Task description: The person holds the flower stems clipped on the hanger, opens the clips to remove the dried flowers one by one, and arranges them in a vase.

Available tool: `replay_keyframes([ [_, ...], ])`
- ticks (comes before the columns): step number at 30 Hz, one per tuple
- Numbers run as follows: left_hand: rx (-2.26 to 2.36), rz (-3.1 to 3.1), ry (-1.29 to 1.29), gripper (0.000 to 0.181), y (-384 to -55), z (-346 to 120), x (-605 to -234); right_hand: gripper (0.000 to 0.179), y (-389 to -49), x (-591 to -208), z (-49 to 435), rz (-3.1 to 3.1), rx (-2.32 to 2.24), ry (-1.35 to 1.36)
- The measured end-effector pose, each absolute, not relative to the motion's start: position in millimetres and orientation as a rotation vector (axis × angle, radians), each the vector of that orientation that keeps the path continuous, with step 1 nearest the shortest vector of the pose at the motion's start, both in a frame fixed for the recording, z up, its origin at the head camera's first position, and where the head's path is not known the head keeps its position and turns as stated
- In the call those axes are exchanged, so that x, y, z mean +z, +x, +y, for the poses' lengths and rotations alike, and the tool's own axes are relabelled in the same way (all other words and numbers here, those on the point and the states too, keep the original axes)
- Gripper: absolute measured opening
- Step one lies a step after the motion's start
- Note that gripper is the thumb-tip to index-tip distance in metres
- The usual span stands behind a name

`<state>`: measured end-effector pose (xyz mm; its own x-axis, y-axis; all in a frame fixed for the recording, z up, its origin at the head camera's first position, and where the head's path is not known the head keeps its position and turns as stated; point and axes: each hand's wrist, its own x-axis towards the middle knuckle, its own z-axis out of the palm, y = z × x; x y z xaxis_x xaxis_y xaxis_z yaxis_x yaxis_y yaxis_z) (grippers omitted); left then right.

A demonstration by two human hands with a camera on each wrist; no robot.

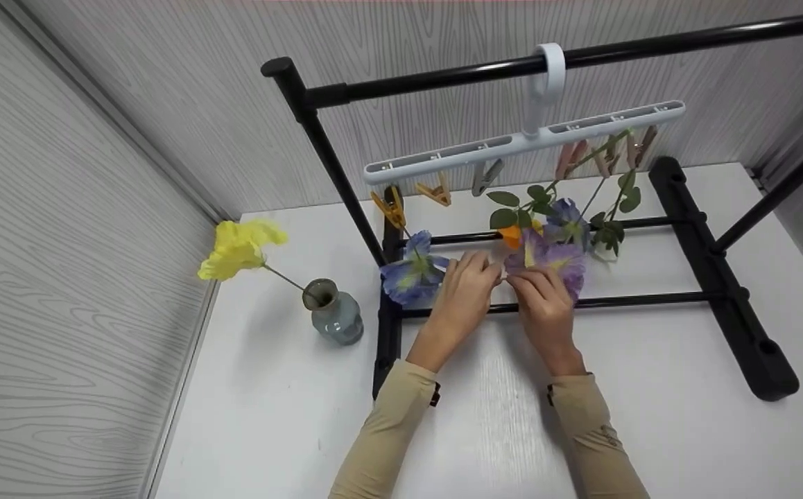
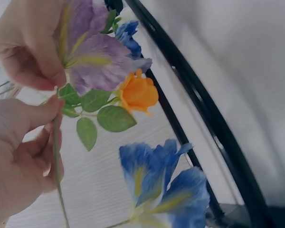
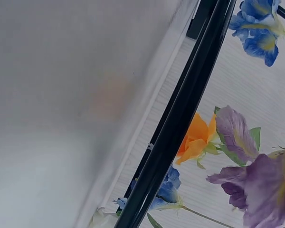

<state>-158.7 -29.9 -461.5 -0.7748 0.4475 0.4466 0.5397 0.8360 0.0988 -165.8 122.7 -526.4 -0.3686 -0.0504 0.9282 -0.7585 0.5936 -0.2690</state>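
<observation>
In the head view, my left hand [image 1: 462,294] and right hand [image 1: 546,308] meet below the white clip hanger [image 1: 457,154]. A purple artificial flower [image 1: 557,263] is at the right hand, and its green stem [image 2: 57,156] runs down through the left hand. The left wrist view shows the left thumb and fingers pinching this stem, while the right fingertips pinch it just under the bloom. Beside the left hand, a blue flower [image 1: 412,270] hangs head down. An orange rose [image 2: 138,92] with green leaves is behind the purple bloom.
A black rack [image 1: 443,75] carries the hanger and its several clips, including an orange clip [image 1: 389,208] and a grey clip [image 1: 487,177]. Another blue flower [image 1: 566,222] hangs at right. On the left, a grey-blue vase [image 1: 338,319] holds a yellow flower [image 1: 238,248].
</observation>
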Motion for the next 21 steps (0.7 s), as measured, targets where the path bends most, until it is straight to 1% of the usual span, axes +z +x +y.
replay_keyframes([
  [5,-0.193,-2.630,-0.859,0.006,-157,-43,-456,0.028,-165,-524,122,-1.759,0.913,0.594],
  [8,-0.139,-2.620,-0.894,0.006,-154,-57,-453,0.026,-164,-519,123,-1.710,0.973,0.523],
  [15,-0.134,-2.510,-0.889,0.005,-145,-93,-438,0.020,-162,-506,134,-1.662,1.096,0.272],
  [21,-0.277,-2.384,-0.869,0.004,-136,-119,-426,0.019,-163,-505,139,-1.691,1.116,0.231],
])
